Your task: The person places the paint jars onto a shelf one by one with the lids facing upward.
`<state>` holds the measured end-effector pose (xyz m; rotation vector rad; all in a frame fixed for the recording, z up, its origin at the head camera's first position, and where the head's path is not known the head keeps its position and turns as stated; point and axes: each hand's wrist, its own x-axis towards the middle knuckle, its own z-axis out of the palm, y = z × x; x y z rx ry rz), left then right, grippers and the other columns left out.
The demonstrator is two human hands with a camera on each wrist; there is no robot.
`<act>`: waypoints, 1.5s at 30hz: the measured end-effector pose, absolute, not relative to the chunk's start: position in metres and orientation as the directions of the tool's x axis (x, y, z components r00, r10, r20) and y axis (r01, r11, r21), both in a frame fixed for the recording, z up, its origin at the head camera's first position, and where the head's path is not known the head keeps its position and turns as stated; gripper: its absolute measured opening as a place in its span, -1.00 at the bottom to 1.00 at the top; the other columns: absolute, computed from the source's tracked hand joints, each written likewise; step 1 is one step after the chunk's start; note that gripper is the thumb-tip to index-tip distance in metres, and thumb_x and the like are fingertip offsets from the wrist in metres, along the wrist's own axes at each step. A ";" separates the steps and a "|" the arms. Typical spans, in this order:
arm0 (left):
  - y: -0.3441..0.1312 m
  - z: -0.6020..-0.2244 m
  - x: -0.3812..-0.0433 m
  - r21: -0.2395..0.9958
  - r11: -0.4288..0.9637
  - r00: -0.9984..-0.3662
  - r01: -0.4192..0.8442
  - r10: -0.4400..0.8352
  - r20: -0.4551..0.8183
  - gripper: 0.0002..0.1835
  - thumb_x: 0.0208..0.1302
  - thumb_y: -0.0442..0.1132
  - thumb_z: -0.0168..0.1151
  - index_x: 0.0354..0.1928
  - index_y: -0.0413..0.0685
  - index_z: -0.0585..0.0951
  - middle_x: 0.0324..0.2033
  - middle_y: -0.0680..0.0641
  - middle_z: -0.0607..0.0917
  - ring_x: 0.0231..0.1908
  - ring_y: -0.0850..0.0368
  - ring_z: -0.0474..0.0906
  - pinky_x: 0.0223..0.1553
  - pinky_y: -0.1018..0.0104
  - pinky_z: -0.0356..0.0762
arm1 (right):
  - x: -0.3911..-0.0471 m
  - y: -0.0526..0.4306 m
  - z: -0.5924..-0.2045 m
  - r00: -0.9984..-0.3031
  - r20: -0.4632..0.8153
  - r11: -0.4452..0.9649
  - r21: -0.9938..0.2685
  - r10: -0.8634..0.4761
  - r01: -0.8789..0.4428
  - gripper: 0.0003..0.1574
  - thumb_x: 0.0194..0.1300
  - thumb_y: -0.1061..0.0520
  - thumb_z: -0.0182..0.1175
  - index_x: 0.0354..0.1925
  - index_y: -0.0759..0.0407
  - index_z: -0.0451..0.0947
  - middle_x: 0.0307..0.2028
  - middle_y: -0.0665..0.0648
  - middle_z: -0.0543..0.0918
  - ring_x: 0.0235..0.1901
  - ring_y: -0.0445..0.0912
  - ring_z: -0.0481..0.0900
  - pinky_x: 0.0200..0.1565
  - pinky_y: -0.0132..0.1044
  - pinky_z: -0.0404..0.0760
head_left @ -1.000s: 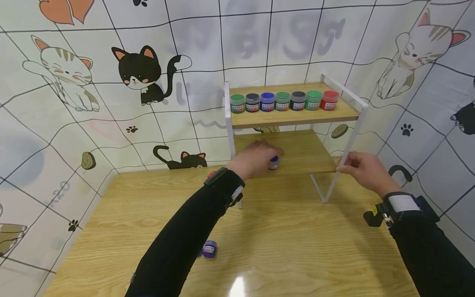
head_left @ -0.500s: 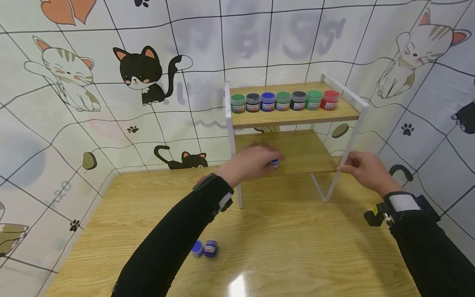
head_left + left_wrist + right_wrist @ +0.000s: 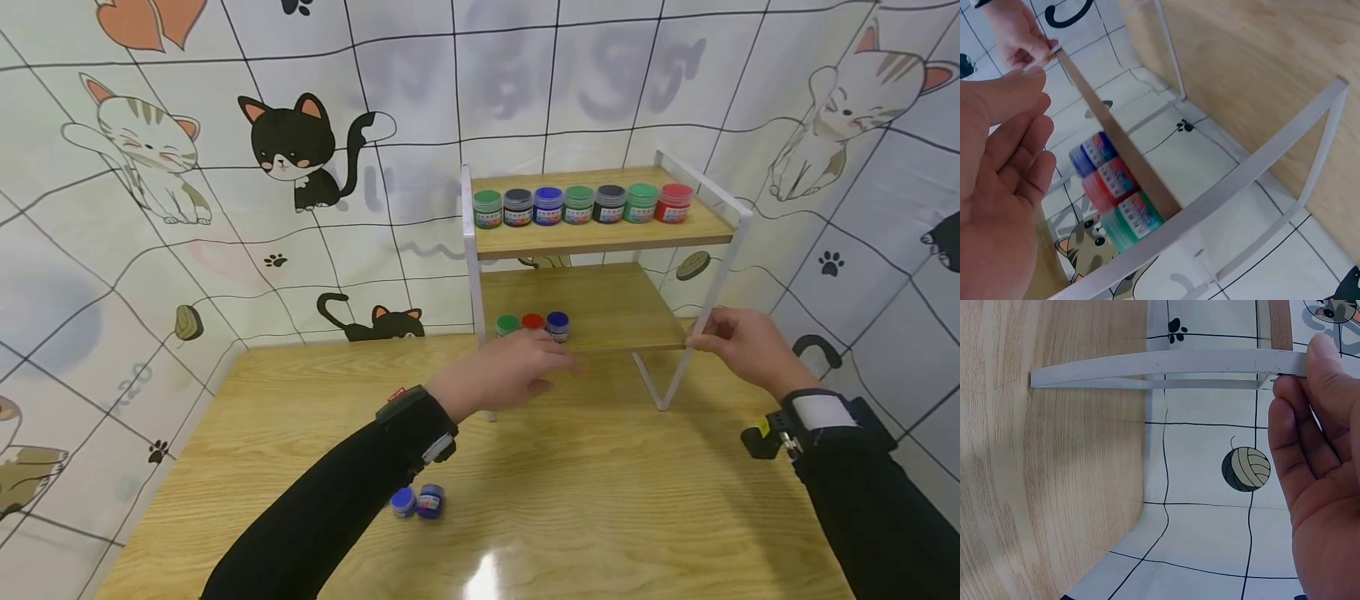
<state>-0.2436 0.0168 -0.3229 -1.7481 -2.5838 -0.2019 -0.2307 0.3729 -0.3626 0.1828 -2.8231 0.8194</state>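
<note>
A two-tier rack with wooden shelves and a white frame (image 3: 716, 287) stands at the wall. On its lower shelf (image 3: 611, 304) a green-lidded paint jar (image 3: 1132, 220), a red paint jar (image 3: 1110, 184) and a blue paint jar (image 3: 557, 327) stand side by side at the front left. My left hand (image 3: 498, 375) is just in front of that shelf, holding nothing, fingers relaxed and apart from the jars. At the rack's right side, my right hand (image 3: 1329, 450) pinches the white frame between thumb and fingers, level with the lower shelf.
Several paint jars (image 3: 579, 205) in green, black, blue and red line the upper shelf (image 3: 600, 241). Two blue jars, one lighter (image 3: 402, 502) and one darker (image 3: 430, 502), sit on the wooden table (image 3: 600, 500) near my left forearm. Cat-print sheeting (image 3: 420, 92) covers the walls.
My left hand has let go of the blue jar on the lower shelf and drawn back toward me, uncovering the green and red jars. My right hand keeps its grip on the frame.
</note>
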 end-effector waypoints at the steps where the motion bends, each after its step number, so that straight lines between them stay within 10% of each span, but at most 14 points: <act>1: 0.016 -0.325 -0.241 0.104 0.361 -0.369 0.927 0.926 0.076 -0.57 0.28 -0.22 0.24 0.20 0.10 0.51 0.16 0.10 0.56 0.21 0.19 0.36 0.26 0.31 0.32 | -0.231 0.373 -0.363 -0.973 0.221 0.840 -0.515 -0.063 -0.171 -0.73 0.30 0.02 0.24 -0.30 0.24 0.56 -0.43 0.16 0.59 -0.32 0.08 0.44 -0.32 -0.11 0.45; 19: -0.020 -0.369 -0.226 0.159 0.361 -0.353 0.919 0.932 -0.077 -0.66 0.24 -0.27 0.28 0.03 0.24 0.62 0.04 0.22 0.62 0.06 0.25 0.45 0.09 0.31 0.47 | -0.230 0.373 -0.364 -0.967 0.245 0.838 -0.511 -0.072 -0.192 -0.73 0.28 0.02 0.26 -0.34 0.23 0.56 -0.48 0.12 0.56 -0.36 0.06 0.41 -0.38 -0.16 0.40; 45: -0.097 -0.409 -0.218 0.293 0.685 -0.567 0.667 0.722 -0.397 -0.66 0.15 -0.03 0.36 -0.01 0.25 0.61 -0.12 0.18 0.63 -0.14 0.23 0.49 -0.06 0.20 0.52 | -0.232 0.373 -0.365 -0.969 0.240 0.842 -0.510 -0.057 -0.176 -0.73 0.28 0.02 0.25 -0.31 0.24 0.57 -0.44 0.15 0.58 -0.33 0.08 0.43 -0.35 -0.12 0.43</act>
